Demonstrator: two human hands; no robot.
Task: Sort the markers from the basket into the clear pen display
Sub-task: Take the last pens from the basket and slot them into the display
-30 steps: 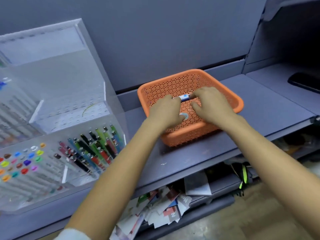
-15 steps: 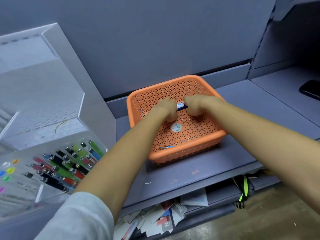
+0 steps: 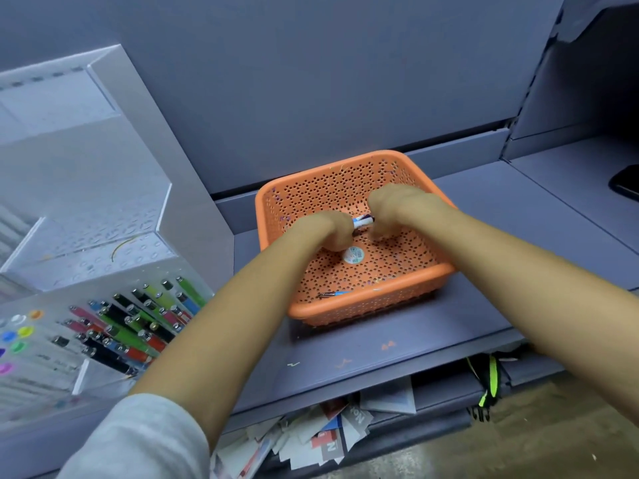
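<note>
Marker (image 3: 363,221), inside basket (image 3: 363,305): probably light, rigid, smooth; grip mid-barrel. Left hand (image 3: 325,231), right hand (image 3: 390,209) each clamp one end.

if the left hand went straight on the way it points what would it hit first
The left hand would likely meet the right hand, just past the marker held between them; depth is unclear.
</note>
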